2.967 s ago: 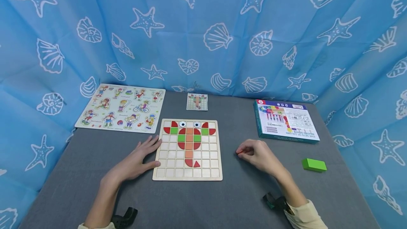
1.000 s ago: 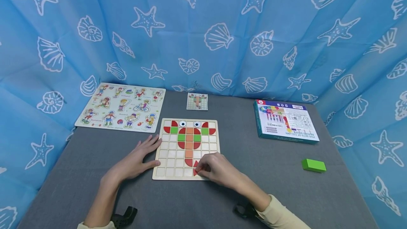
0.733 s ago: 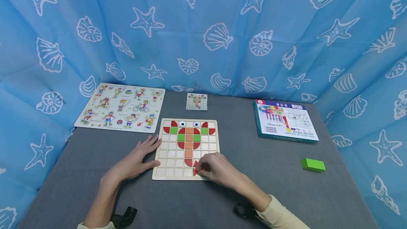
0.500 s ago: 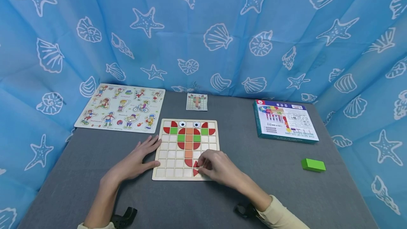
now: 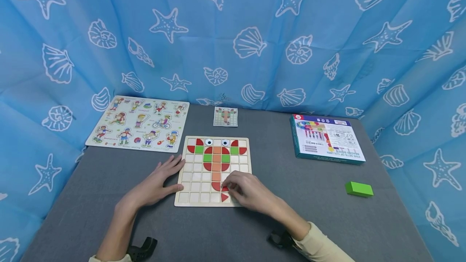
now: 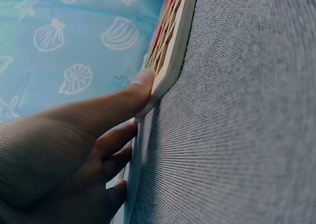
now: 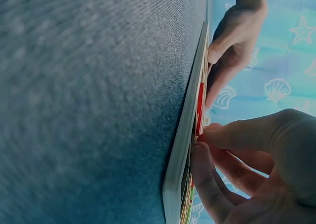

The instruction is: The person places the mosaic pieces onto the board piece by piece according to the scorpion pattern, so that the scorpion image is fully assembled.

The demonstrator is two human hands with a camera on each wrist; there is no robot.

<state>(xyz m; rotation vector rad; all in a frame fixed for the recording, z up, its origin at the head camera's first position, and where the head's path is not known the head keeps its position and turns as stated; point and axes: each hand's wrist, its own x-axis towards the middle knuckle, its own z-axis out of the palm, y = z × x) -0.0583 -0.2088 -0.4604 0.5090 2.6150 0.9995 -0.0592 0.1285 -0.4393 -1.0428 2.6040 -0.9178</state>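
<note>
In the head view, a wooden grid board [image 5: 195, 186] bears red, green and orange tiles and two eye pieces. My left hand [image 5: 154, 185] rests its straight fingers and thumb along the board's left edge; in the left wrist view the thumb [image 6: 140, 86] lies at the rim. My right hand [image 5: 251, 191] is over the lower right of the board, thumb and forefinger pinching a red triangle tile [image 5: 224, 189], partly covered by the fingertips. The right wrist view shows a bit of red between them. A second red triangle [image 5: 224, 197] lies in the bottom row just below.
A small pattern card [image 5: 225, 117] lies behind the board. To the back left is a puzzle board [image 5: 140, 124] with figures. On the right are a flat box [image 5: 329, 138] and a green block [image 5: 359, 189]. A blue curtain [image 5: 233, 51] hangs behind the table.
My right hand came left from the bare table with a small red piece, and a second triangle now lies in the bottom row. Its fingertips then shifted up to the upper triangle. The left hand stayed.
</note>
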